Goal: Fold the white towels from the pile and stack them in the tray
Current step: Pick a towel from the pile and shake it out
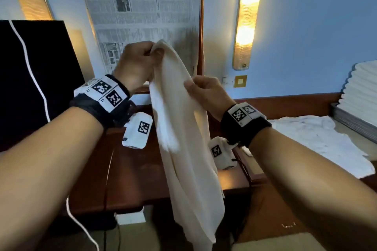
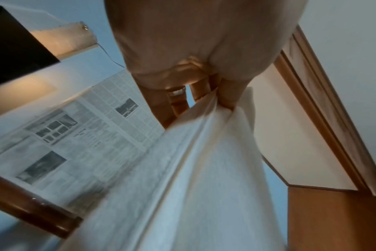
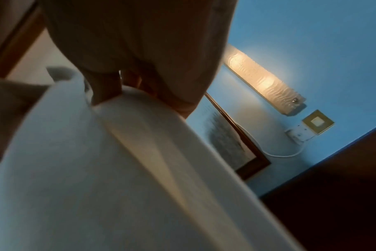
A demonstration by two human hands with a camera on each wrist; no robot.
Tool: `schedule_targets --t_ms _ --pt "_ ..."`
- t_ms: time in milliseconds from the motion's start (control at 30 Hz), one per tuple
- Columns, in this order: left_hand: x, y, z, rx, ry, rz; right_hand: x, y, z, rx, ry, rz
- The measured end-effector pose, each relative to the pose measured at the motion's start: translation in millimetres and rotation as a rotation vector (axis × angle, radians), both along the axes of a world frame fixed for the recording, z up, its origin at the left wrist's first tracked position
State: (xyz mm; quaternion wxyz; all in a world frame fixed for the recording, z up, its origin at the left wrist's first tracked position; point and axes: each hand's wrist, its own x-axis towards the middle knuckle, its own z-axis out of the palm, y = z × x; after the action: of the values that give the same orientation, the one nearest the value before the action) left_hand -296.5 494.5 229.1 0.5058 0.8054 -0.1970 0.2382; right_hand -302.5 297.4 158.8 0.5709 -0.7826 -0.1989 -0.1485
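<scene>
A white towel (image 1: pixel 183 138) hangs in the air in front of me, drooping in long folds below the desk edge. My left hand (image 1: pixel 138 63) pinches its top corner, highest in the head view. Lower and to the right, my right hand (image 1: pixel 204 91) pinches the towel's edge. In the left wrist view the left hand (image 2: pixel 215 95) grips the towel (image 2: pixel 204 169) between thumb and fingers. The right wrist view shows the right hand (image 3: pixel 110 91) clamped on the cloth (image 3: pixel 118 169). A stack of folded white towels (image 1: pixel 361 87) sits in a tray (image 1: pixel 346 122) at the far right.
A rumpled white cloth (image 1: pixel 318 138) lies on the surface at right, next to the tray. A dark wooden desk (image 1: pixel 142 179) stands below the hands. A black monitor (image 1: pixel 34 77) is at left. Newspaper (image 1: pixel 142 16) covers a framed panel on the blue wall, with a lit wall lamp (image 1: pixel 248 16) beside it.
</scene>
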Motion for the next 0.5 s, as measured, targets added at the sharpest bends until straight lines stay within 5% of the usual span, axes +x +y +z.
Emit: schedule_targets --t_ms 133,233,500 --pt "13 10 -13 -0.027 0.029 0.067 13 -28 -67 -0.420 -0.008 -0.067" --pt "19 13 -31 -0.062 0.044 0.097 31 -56 -112 -0.501 0.035 -0.215" --pt "40 71 -72 -0.227 0.181 0.457 59 -154 -230 -0.929 0.494 -0.259"
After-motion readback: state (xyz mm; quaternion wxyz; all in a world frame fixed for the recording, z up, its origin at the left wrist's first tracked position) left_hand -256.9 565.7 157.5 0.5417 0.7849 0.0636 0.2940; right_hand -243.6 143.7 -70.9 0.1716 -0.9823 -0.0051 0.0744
